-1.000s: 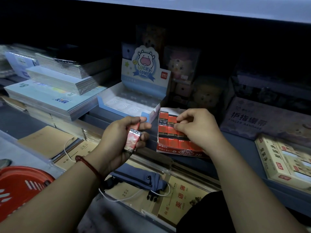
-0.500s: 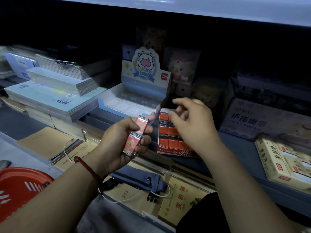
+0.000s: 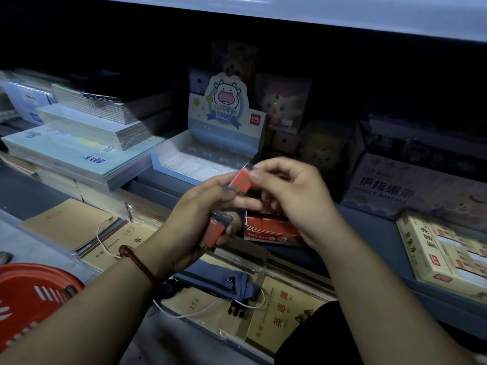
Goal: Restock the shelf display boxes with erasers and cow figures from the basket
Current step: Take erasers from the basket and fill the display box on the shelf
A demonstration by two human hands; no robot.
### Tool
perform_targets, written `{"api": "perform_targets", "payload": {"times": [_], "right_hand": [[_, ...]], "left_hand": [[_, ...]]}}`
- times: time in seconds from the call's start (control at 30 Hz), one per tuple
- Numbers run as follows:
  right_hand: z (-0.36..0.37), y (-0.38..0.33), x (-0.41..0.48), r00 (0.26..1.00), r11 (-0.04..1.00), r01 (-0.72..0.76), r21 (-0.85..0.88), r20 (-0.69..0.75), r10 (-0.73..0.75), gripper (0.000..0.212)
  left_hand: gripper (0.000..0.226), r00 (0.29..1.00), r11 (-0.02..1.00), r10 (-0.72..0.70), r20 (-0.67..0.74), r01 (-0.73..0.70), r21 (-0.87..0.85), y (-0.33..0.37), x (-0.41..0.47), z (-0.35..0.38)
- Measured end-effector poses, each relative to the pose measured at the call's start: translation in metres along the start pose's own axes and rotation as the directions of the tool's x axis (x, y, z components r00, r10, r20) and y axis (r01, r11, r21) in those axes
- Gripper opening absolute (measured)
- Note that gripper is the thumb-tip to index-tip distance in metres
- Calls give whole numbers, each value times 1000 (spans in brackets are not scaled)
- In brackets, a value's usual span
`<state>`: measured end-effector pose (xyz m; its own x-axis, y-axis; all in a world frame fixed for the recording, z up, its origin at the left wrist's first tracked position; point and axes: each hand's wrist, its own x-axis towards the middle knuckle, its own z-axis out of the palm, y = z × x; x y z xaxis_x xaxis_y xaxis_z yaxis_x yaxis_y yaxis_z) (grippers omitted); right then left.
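Head view: left grip (image 3: pixel 197 217) and right grip (image 3: pixel 295 198) meet above the eraser box (image 3: pixel 274 229).
I see the right grip pinching a red eraser (image 3: pixel 241 180) at its upper end. The left grip's thumb and forefinger touch its lower end, and its lower fingers curl round a second eraser (image 3: pixel 216 230). The cow display box (image 3: pixel 210 156) stands on the shelf behind, with the red basket (image 3: pixel 29 291) at lower left.

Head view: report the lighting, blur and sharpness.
Head view: dim overall, shelf back nearly black; bright strip along the top shelf edge; right hand and the eraser it pinches are motion-smeared; left hand grips a second eraser, also blurred; yellow boxes far right smeared; Lucky Cow box reads sharpest.
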<state>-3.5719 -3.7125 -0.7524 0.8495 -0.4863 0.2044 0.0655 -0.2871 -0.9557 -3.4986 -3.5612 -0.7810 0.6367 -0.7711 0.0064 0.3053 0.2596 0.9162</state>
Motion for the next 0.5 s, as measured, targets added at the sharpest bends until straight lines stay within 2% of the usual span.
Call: {"api": "perform_targets", "payload": {"times": [0.07,0.1,0.17,0.2,0.27,0.33,0.5], "right_hand": [[-10,3,8,987,995,-55,78,-149,66,7],[-17,6,12,972,997,-73,18,-221,75,9],[-31,15,15,950,961,-103,-255,-313,19,14],[-36,19,15,945,928,-119,-353,-327,-4,14],[-41,24,16,951,889,-145,-435,-309,4,11],[-39,28,20,961,865,-155,-478,-277,19,8],[-35,29,24,966,836,-166,-524,-257,31,18]], "left_hand": [[36,996,998,-20,-83,15,-61,0,2,-1],[34,993,997,-33,-114,24,-79,-1,2,-2],[32,990,995,-47,-135,35,-92,-1,3,-5],[33,990,995,-49,-136,37,-96,-1,3,-6],[36,989,993,-55,-135,41,-107,-3,3,-7],[33,987,993,-58,-148,42,-112,-4,5,-6],[30,974,996,-64,-219,48,-80,-7,7,-3]]}}
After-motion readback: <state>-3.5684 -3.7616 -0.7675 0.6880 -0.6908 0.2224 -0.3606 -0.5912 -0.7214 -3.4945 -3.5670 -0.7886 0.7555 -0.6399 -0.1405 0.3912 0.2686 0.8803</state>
